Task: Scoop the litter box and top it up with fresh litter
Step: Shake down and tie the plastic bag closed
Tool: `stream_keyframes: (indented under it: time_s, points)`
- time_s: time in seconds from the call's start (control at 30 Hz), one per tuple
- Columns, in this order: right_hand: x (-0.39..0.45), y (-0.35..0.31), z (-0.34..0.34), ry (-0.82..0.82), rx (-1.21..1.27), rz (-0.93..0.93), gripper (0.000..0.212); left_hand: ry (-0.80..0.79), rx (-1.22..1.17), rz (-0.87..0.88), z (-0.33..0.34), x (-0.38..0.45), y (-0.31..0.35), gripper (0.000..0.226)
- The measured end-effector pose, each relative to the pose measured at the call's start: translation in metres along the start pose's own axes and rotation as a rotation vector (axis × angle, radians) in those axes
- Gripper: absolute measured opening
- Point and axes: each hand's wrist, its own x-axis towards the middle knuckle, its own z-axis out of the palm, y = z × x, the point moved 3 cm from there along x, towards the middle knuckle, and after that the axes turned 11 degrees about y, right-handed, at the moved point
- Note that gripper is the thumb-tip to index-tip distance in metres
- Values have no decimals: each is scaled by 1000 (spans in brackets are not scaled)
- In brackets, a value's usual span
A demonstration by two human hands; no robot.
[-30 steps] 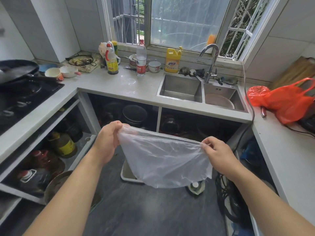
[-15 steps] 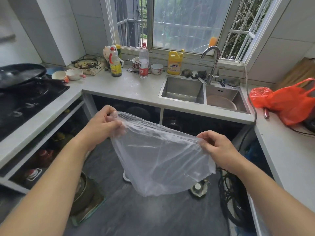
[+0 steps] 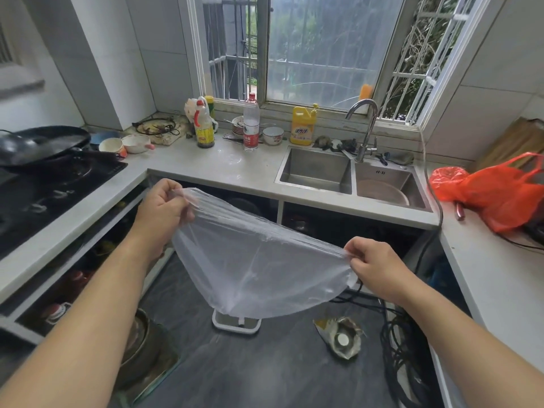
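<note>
A thin clear plastic bag [image 3: 259, 269] hangs stretched between my two hands above the kitchen floor. My left hand [image 3: 162, 210] pinches the bag's upper left edge. My right hand [image 3: 374, 263] pinches its right edge, lower down. Under the bag a white tray [image 3: 235, 323] stands on the dark floor, mostly hidden behind the plastic. A crumpled pouch with a round white cap [image 3: 341, 338] lies on the floor to its right.
The grey counter [image 3: 235, 169] runs ahead with a double sink [image 3: 350, 175], bottles and bowls. A wok [image 3: 41, 145] sits on the stove at left. An orange bag [image 3: 500, 189] lies on the right counter. Black cables [image 3: 403, 357] coil on the floor at right; pots [image 3: 141, 348] stand at lower left.
My left hand has risen and my right hand has dropped, so the bag's top edge now slopes down to the right. The view has shifted, showing more floor below the bag.
</note>
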Motion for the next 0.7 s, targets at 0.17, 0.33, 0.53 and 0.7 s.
stream_keyframes:
  time_s: [0.17, 0.33, 0.53, 0.7]
  points:
    - [4, 9, 2, 57, -56, 26, 22, 14, 4, -6, -2, 3, -5, 3]
    - [12, 15, 9, 108, 73, 180, 23, 17, -20, -42, -3, 5, -12, 12]
    - [17, 17, 15, 42, 398, 296, 30, 73, -7, -66, -5, 10, -20, 9]
    - [14, 16, 12, 16, 444, 154, 30, 113, -2, -106, -11, 18, -31, 14]
